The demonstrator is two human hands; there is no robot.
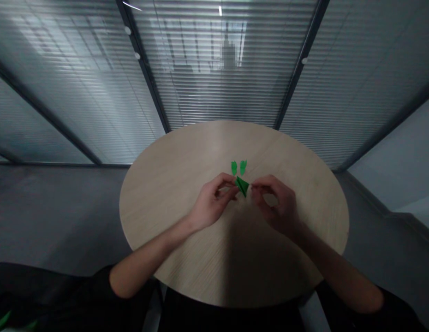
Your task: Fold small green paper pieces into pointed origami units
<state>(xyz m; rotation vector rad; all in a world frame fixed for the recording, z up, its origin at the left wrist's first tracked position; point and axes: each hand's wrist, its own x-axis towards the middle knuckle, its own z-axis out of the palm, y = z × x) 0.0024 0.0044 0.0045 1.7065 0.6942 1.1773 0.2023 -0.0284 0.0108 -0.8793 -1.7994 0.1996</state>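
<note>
A small piece of folded green paper (242,186), roughly triangular with a crease down it, is held just above the round table. My left hand (209,202) pinches its left side between thumb and fingers. From the other side, my right hand (282,207) has its thumb and forefinger brought together at the paper's right corner. Those fingertips cover whatever part of the corner they grip. Just beyond the paper, two small green pieces, a left one (234,167) and a right one (243,167), lie side by side on the tabletop.
The round light-wood table (166,184) stands before me, with my shadow across its near part. Behind it are glass panels with blinds (217,92) and dark frames. Grey floor (62,207) surrounds it, and a white wall (401,161) rises at right.
</note>
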